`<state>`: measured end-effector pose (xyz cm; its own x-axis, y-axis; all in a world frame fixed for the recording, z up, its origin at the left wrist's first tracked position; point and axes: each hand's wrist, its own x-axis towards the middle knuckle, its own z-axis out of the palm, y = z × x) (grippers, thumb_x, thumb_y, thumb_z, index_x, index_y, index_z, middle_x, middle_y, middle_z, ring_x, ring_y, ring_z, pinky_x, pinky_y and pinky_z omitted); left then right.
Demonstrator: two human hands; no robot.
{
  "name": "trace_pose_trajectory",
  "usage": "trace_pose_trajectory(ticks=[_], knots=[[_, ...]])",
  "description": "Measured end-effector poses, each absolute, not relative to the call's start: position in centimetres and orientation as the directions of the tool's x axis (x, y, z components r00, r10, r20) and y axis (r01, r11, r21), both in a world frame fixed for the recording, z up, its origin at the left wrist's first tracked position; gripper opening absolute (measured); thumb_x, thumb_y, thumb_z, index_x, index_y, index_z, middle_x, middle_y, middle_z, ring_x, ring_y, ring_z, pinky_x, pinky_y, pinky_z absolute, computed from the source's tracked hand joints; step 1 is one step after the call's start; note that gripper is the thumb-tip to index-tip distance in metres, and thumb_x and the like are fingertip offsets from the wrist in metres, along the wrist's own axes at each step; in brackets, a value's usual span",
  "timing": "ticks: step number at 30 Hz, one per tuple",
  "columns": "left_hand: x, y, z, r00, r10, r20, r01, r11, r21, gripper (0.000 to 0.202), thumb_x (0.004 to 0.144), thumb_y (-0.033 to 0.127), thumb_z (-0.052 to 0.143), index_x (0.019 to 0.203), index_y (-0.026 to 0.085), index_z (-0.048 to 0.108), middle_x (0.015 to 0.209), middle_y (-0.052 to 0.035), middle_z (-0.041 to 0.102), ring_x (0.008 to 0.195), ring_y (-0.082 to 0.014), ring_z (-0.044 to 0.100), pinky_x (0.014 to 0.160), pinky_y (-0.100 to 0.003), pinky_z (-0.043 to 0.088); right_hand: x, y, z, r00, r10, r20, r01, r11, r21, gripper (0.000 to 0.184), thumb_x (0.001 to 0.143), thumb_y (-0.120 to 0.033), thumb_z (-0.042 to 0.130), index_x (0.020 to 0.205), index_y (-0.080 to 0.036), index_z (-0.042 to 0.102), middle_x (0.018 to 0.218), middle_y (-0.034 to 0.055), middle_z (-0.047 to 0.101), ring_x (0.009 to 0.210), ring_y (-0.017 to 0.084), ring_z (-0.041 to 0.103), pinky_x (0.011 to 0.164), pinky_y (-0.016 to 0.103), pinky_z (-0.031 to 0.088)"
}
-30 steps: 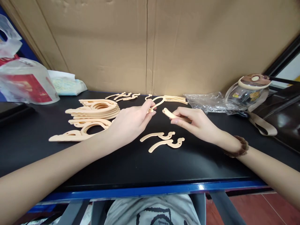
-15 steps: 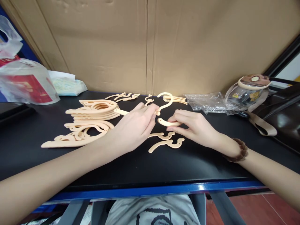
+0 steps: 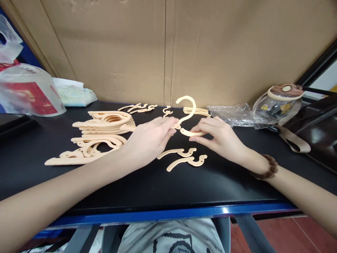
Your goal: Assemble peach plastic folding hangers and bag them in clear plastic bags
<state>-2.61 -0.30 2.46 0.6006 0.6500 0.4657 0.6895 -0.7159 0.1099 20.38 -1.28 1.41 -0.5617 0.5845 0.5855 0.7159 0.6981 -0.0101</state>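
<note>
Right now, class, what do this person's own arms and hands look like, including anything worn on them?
The left hand and right hand are ungloved. No sleeve shows on either arm. A fuzzy dark-brown band circles the right wrist; the left shows none.

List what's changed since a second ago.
The left hand has turned its hook, which now rises higher and opens leftward. The right hand has moved its slim piece leftward, the end now close to the hook's base; whether they touch is unclear. Left of the hands, the frontmost cream piece has slid left and nearer. Both hands keep their grip. The loose curved pieces and clear plastic bag stayed put.
</note>
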Motion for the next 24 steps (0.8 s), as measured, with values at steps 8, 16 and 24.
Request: trace_pose_trajectory(ticks=[8, 16, 24], knots=[[-2.7, -0.6, 2.8, 0.559, 0.732, 0.390, 0.712, -0.664, 0.227, 0.028, 0.097, 0.030, 0.037, 0.114, 0.023, 0.058, 0.109, -0.0013, 0.069, 0.094, -0.0217, 0.065, 0.076, -0.032, 0.047, 20.4, -1.2, 1.5, -0.562, 0.618, 0.550, 0.730, 0.683, -0.021, 0.015, 0.088, -0.035, 0.062, 0.089, -0.020, 0.064, 0.083, -0.0002, 0.065, 0.077, 0.016, 0.057, 0.077, 0.031, 0.033], [-2.8, -0.7, 3.3, 0.536, 0.729, 0.425, 0.723, -0.657, 0.214, 0.034, 0.098, 0.033, 0.033, 0.084, 0.021, 0.062, 0.075, 0.0027, 0.067, 0.068, -0.0153, 0.061, 0.060, -0.025, 0.036, 20.2, -1.1, 1.4, -0.585, 0.650, 0.485, 0.723, 0.689, -0.051, 0.013, 0.089, -0.033, 0.061, 0.089, -0.020, 0.064, 0.085, -0.0006, 0.068, 0.082, 0.015, 0.059, 0.081, 0.032, 0.033], [-2.9, -0.6, 4.0, 0.510, 0.788, 0.346, 0.690, -0.615, 0.383, 0.036, 0.095, 0.038, 0.038, 0.076, 0.021, 0.062, 0.068, 0.0025, 0.066, 0.061, -0.0135, 0.058, 0.056, -0.024, 0.036, 20.1, -1.3, 1.6, -0.644, 0.641, 0.417, 0.676, 0.732, -0.081, 0.018, 0.093, -0.034, 0.055, 0.098, -0.021, 0.065, 0.084, 0.0013, 0.067, 0.080, 0.016, 0.056, 0.083, 0.034, 0.032]])
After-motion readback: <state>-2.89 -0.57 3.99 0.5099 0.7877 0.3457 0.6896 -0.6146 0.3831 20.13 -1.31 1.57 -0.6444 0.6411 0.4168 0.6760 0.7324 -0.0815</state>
